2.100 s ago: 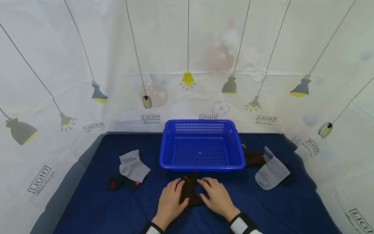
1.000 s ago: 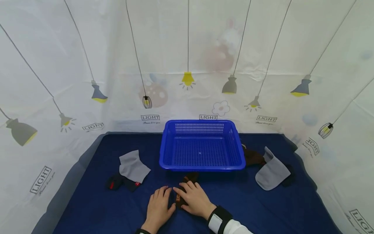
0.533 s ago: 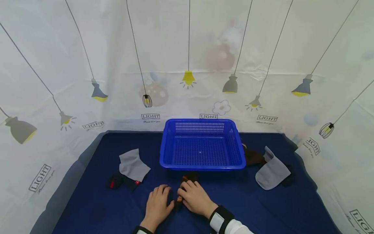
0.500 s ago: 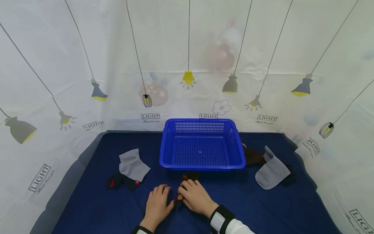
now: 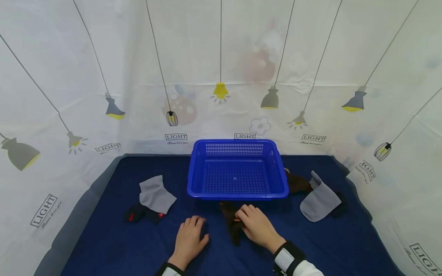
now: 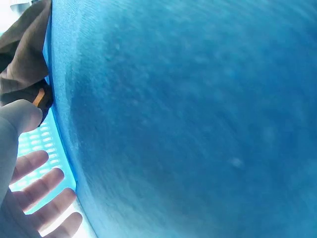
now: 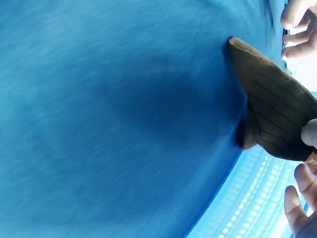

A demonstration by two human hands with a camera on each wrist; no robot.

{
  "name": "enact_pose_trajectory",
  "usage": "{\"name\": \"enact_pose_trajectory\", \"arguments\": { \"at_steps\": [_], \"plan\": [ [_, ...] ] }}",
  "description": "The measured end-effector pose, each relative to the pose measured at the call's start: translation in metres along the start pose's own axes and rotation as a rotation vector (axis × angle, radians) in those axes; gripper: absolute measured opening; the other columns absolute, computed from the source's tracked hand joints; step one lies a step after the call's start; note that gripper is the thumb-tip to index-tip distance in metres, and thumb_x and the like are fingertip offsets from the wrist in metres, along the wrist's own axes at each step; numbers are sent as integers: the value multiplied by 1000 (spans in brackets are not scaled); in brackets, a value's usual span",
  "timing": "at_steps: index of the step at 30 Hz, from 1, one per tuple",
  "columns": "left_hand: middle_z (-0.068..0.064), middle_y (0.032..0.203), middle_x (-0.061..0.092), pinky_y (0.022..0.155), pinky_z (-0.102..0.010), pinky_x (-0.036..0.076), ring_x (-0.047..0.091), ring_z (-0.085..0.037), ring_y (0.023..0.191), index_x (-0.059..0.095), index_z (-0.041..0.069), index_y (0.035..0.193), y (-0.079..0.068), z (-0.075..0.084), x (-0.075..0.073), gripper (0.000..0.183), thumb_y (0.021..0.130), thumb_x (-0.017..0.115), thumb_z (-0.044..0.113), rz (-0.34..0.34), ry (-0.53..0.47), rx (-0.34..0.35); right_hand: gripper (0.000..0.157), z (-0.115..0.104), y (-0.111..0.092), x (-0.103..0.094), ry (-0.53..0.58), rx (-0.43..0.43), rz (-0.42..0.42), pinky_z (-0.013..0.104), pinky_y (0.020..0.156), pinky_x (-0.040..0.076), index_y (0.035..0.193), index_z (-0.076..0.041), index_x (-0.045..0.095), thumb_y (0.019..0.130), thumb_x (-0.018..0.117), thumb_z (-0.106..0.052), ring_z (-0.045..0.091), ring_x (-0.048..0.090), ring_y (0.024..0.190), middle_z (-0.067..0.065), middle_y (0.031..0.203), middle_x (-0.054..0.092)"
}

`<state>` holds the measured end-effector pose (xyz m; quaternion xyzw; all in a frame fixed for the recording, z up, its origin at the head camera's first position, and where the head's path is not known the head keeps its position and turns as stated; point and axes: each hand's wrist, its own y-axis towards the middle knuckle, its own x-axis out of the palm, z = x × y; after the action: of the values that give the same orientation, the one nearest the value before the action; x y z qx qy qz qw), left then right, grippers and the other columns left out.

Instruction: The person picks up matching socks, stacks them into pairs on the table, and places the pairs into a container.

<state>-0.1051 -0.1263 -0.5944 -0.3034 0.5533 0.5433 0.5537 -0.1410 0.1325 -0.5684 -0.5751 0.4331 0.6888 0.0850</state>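
In the head view my right hand (image 5: 259, 227) pinches a brown sock (image 5: 229, 219) in front of the blue basket. In the right wrist view the ribbed sock (image 7: 275, 101) hangs folded from the thumb and fingers, its lower tip at the blue cloth. Orange shows on it by the fingertips. My left hand (image 5: 188, 238) lies over the cloth to the left of the sock, fingers relaxed and apart from it. From the left wrist, the left hand's spread fingers (image 6: 42, 188) hold nothing, with the sock beyond the thumb.
The blue plastic basket (image 5: 237, 196) stands at the back middle. On the left, a grey sock (image 5: 156, 194) overlaps black socks (image 5: 136, 212) with red marks. On the right lie another grey sock (image 5: 319, 201), a brown sock (image 5: 297, 184) and a black one (image 5: 341, 207).
The right hand has moved to the right and gripped the brown sock, lifting and turning part of it. The left hand has let go and drawn back from the sock, staying left.
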Motion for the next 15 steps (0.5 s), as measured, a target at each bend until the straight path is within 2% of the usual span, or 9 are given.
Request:
{"name": "enact_pose_trajectory", "arguments": {
  "at_steps": [8,15],
  "plan": [
    [-5,106,65,81,-42,50,61,-23,96,70,13,108,0,6,1,39,74,83,29,26,-3,31,43,19,-34,-6,29,133,-26,30,67,46,99,-14,60,68,89,-9,13,52,76,-2,89,57],
    [-5,106,65,80,-42,50,61,-24,95,70,12,108,1,10,3,40,74,83,28,46,-16,55,46,35,-51,-17,12,220,-42,32,68,48,103,-13,62,65,88,-6,15,53,77,0,91,59]
  ]
}}
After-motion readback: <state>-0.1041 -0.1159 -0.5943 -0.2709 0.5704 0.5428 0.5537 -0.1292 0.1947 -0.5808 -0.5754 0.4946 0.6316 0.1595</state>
